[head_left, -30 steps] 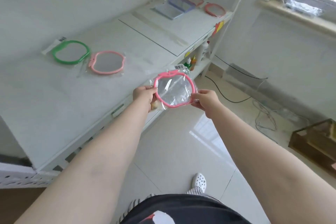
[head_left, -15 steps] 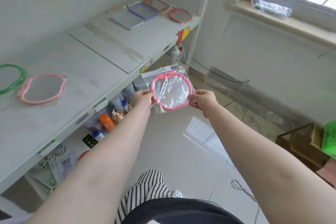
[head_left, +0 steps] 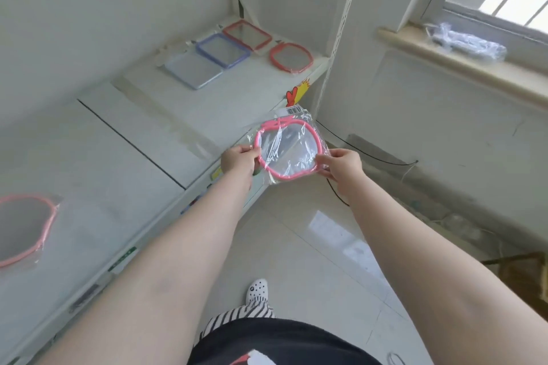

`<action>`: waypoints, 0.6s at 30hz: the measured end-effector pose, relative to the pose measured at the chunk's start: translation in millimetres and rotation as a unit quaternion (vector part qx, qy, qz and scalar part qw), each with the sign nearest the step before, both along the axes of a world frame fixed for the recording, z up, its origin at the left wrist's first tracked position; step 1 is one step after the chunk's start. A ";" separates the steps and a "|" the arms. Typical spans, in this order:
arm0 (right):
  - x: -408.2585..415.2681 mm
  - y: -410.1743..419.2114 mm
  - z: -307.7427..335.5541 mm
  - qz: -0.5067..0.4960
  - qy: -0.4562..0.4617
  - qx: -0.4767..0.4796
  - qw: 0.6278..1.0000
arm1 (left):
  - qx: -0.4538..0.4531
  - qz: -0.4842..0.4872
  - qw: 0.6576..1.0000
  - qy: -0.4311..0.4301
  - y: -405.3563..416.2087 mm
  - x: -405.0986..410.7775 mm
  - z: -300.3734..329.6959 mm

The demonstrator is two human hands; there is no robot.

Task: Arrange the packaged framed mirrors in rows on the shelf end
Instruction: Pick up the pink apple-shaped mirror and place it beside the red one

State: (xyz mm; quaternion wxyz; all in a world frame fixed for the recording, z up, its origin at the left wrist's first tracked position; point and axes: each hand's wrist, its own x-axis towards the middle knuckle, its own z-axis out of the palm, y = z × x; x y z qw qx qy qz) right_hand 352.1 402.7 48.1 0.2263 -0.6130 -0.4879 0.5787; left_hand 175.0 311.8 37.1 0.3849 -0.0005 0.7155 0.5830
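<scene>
Both hands (head_left: 237,159) (head_left: 341,166) grip a wrapped pink mirror (head_left: 289,152) beside the shelf (head_left: 166,115).

A small shop: white retail shelf (head_left: 166,115) with price-tag strips, holding packaged mirrors (head_left: 225,50).

Both hands, left (head_left: 237,160) and right (head_left: 341,167), grip a wrapped pink mirror (head_left: 289,152) beside the shelf (head_left: 142,139); four mirrors (head_left: 238,50) lie at its far end.

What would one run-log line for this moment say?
stage: carrying | held: pink mirror, wrapped | left hand: grips its left rim | right hand: grips its right rim | shelf end: four mirrors lying there
</scene>
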 end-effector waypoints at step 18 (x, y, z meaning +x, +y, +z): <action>-113.1 245.3 6.3 0.155 -0.029 0.003 0.987 | -0.043 0.144 0.989 0.008 206.3 -85.4 -8.5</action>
